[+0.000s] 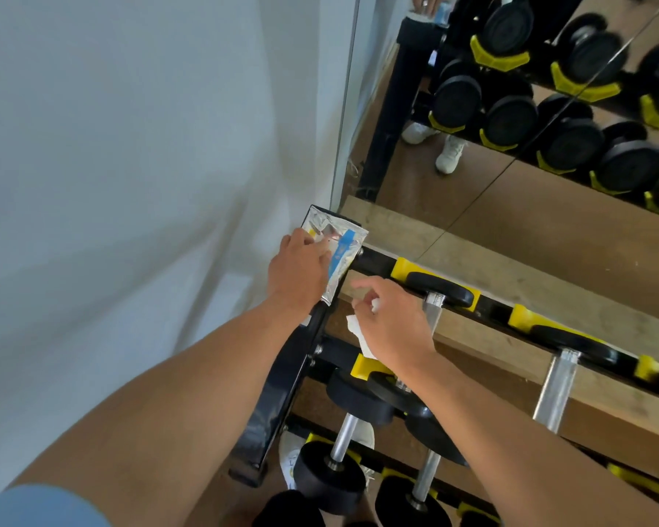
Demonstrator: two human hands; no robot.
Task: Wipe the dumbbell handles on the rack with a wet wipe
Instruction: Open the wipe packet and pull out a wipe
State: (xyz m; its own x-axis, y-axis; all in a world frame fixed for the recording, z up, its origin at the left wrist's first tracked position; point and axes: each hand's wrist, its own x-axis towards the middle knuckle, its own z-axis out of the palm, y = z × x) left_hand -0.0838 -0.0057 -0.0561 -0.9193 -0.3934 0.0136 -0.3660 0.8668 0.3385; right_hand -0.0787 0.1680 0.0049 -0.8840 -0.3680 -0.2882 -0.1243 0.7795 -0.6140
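Note:
A silver wet wipe pack (335, 243) with a blue stripe lies on top of the black rack's end post (282, 382). My left hand (299, 270) presses flat on the pack. My right hand (390, 323) is closed on a white wet wipe (360, 334) that hangs below the fingers, just left of the top-row dumbbell handle (432, 311). A second chrome handle (556, 389) lies further right. Lower-row dumbbell handles (343, 437) lie below my right forearm.
A white wall fills the left side. A mirror (529, 108) behind the rack reflects dumbbells, yellow cradles and white shoes. A wooden ledge (472, 260) runs behind the top row. Yellow cradles (402, 268) hold the black dumbbell heads.

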